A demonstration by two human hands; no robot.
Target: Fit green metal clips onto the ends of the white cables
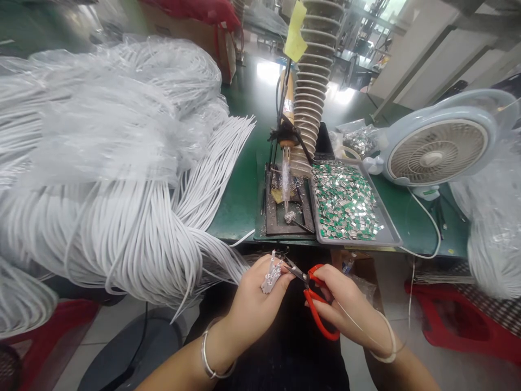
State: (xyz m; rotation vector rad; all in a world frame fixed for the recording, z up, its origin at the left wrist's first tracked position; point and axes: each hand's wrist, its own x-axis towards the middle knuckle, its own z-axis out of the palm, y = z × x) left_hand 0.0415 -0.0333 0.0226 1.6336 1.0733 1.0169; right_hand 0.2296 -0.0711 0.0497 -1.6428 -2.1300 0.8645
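My left hand (254, 296) is closed round a small bunch of white cable ends (271, 274), held upright just below the bench edge. My right hand (345, 307) grips red-handled scissors (315, 301); their blades point left and touch the tips of the cable ends. The cables run off to the left into a big heap of white cables (122, 179) lying on the green bench (240, 190). A silver bangle sits on my left wrist and a pale band on my right.
A soldering iron (286, 174) hangs on a stand over a dark tray. Right of it is a grey tray (388, 236) of small green and silver parts, then a pale blue desk fan (437, 146). Red stools (468, 320) stand on the floor.
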